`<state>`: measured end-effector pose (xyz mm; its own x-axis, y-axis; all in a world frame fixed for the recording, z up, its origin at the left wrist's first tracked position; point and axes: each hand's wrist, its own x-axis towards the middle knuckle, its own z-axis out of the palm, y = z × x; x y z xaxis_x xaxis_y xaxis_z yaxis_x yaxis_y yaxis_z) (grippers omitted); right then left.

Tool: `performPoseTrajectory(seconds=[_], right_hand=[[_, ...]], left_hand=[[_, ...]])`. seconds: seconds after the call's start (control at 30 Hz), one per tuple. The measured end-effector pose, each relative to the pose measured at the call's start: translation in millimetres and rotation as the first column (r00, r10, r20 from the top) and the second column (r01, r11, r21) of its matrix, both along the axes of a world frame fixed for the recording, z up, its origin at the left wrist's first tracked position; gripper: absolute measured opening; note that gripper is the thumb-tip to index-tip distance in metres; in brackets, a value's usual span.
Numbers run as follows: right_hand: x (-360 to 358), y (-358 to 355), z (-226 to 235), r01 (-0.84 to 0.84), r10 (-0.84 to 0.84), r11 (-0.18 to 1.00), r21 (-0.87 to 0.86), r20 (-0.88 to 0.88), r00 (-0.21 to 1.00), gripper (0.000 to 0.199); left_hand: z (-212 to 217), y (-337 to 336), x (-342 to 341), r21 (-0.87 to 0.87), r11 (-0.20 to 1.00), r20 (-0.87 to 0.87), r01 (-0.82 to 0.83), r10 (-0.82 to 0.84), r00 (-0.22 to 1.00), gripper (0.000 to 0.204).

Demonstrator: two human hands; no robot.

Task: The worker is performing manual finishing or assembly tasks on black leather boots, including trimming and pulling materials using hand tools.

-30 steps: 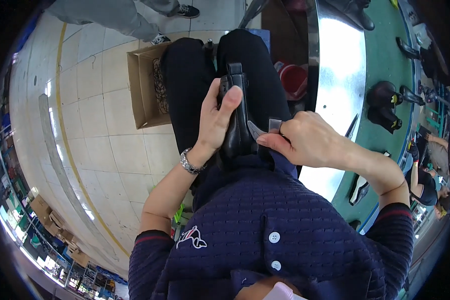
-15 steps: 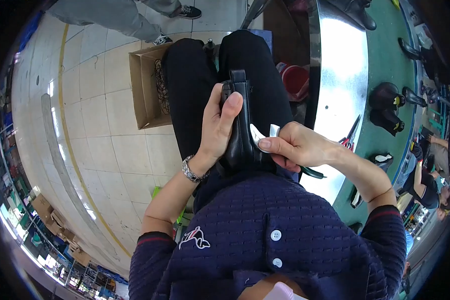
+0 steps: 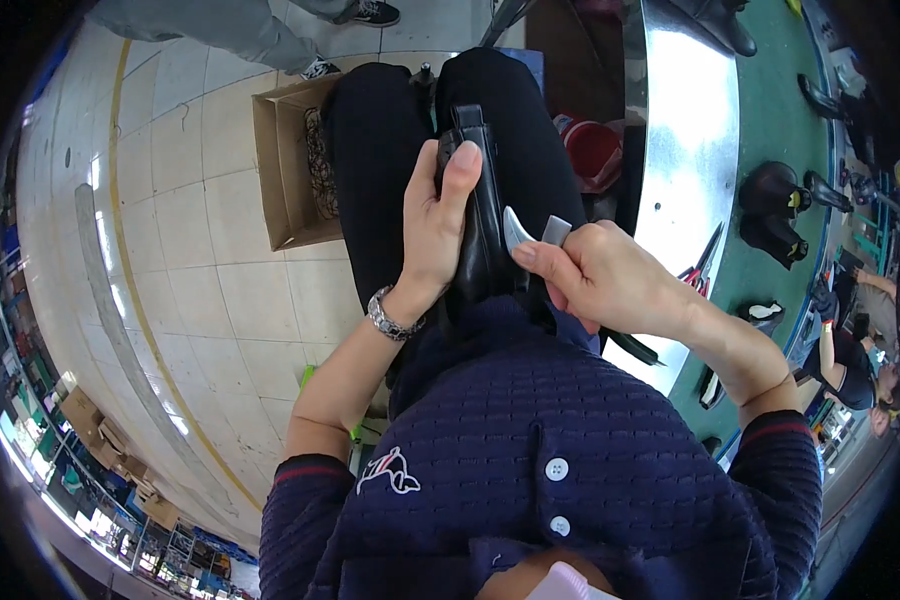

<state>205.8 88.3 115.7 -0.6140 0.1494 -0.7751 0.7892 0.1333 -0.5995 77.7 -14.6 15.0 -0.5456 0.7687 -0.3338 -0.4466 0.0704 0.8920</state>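
Observation:
A glossy black leather shoe [image 3: 485, 235] stands on end over my lap, between my thighs. My left hand [image 3: 432, 225] is closed around its left side, thumb resting on the upper part. My right hand [image 3: 605, 280] grips pincers [image 3: 516, 234] with a curved silvery jaw and a flat block. Their dark green handles [image 3: 635, 350] stick out below the fist. The jaw's tip is close to the right side of the shoe; whether it touches, I cannot tell. My right fingers hide the middle of the tool.
An open cardboard box [image 3: 270, 170] with dark stringy material stands left of my legs. At right are a red bucket [image 3: 592, 155], a shiny metal bench [image 3: 685, 130] with red-handled tools [image 3: 705, 265], and a green surface [image 3: 770, 120] with black shoes. Another person's legs [image 3: 200, 30] show at the far left.
The shoe and my left hand have moved slightly up in the view. My right hand has turned a little, so the pincers' curved jaw points more upward along the shoe's side.

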Motion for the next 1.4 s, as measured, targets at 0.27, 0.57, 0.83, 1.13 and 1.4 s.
performPoseTrajectory(seconds=[0.27, 0.57, 0.83, 1.13, 1.4], right_hand=[[14, -15, -23, 0.083, 0.203, 0.754, 0.652, -0.352, 0.914, 0.056], [147, 92, -119, -0.010, -0.234, 0.454, 0.891, 0.130, 0.963, 0.031], [114, 41, -91, 0.369, -0.108, 0.516, 0.773, -0.369, 0.923, 0.040], [94, -25, -48, 0.512, -0.505, 0.857, -0.057, -0.286, 0.815, 0.054], [107, -42, -49, 0.586, -0.193, 0.780, 0.218, -0.807, 0.558, 0.055]], left_hand=[[-6, 14, -14, -0.015, 0.998, 0.234, 0.064, -0.059, 0.970, 0.036], [-5, 10, -9, 0.006, 0.991, 0.168, 0.134, -0.133, 0.977, 0.037], [7, -2, 6, 0.023, 0.964, -0.018, 0.266, -0.266, 0.964, 0.055], [12, -6, 31, 0.135, 0.928, -0.122, 0.347, -0.332, 0.935, 0.079], [-2, 21, -25, -0.094, 0.992, 0.103, 0.085, -0.076, 0.992, 0.063]])
